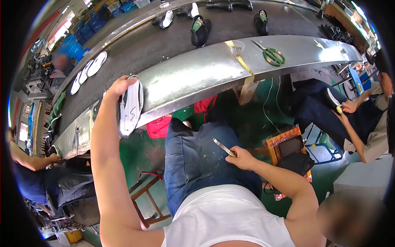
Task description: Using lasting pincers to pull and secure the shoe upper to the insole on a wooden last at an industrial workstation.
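White shirt (224,214) nearest. Left hand (120,87) pinches white sole (130,111) beside metal ledge (185,90); slack grip could drop it. Right hand (242,159) grasps slim tool (224,147); dipping could mark jeans (201,152).

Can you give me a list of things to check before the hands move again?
1. Left hand has a hold on the long, white shoe part: ok.
2. Right hand grips the slim, silver-coloured hand tool: ok.
3. Tool is kept apart from the shoe part: ok, there is a wide gap.
4. Tool's tip is sharp and clean: cannot tell, too small.
5. Green-handled metal scissors lie on the shiny, silver metal ledge, not in either hand: ok.
6. Clear, round plastic cup stands upright: ok.
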Motion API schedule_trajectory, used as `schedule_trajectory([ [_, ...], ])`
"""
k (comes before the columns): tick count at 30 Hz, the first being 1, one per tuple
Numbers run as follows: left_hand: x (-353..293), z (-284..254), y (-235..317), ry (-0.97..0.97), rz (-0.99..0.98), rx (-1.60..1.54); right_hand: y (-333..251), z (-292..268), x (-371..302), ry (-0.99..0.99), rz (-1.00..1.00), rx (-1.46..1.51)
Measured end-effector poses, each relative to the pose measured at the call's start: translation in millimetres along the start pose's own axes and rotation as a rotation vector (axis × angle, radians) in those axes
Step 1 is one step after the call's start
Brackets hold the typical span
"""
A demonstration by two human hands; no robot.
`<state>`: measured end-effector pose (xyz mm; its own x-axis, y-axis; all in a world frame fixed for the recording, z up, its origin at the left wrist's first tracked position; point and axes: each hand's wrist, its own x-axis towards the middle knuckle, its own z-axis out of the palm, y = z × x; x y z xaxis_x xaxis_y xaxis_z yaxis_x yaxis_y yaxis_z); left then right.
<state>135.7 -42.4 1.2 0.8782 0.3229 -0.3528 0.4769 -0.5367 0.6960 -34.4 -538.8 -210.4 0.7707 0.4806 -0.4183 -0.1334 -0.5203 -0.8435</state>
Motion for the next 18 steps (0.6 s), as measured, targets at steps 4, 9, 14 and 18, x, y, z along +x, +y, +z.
schedule_trajectory([
  [4,-66,13,-31,0.014,0.552,-0.221,1,-15,-2,-0.207,0.094,0.311],
  [9,-175,154,-63,0.223,0.880,-0.427,-31,-24,-14,-0.190,-0.003,0.391],
  [14,-190,265,-109,-0.104,0.583,-0.739,-71,-25,-34,-0.166,-0.071,0.059],
  [18,-166,274,-120,-0.094,0.639,-0.509,-74,-18,-41,-0.304,-0.107,-0.075],
])
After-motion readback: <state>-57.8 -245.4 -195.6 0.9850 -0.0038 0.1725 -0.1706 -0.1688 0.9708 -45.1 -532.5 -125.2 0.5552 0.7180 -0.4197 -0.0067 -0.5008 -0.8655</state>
